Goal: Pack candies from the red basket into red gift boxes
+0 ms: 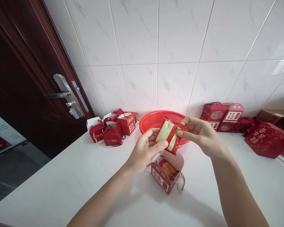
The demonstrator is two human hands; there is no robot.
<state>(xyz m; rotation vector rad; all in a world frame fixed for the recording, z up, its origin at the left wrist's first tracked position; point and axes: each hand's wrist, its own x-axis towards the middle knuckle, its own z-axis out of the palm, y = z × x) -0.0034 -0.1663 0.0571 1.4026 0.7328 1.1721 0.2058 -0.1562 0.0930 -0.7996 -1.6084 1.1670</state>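
Observation:
Both hands hold one red-and-cream wrapped snack packet [167,135] above the table. My left hand [145,148] pinches its left side, thumb on the front face. On the packet's right edge, my right hand [200,134] is closed with thumb and fingertips. Just below stands an open red gift box [159,179] with white lettering panels and a twisted rope handle. Inside that box lies another red wrapped packet [168,169]. Behind my hands sits a red plastic basket [146,121], its inside partly hidden by my hands and the packet.
Several small red boxes [112,135], some with open tops, stand at the left by the wall. Closed red boxes [215,112] are stacked at the right. Farther right are a larger red bag or box [266,138] and a cardboard box [275,116]. A dark door [26,63] borders the left.

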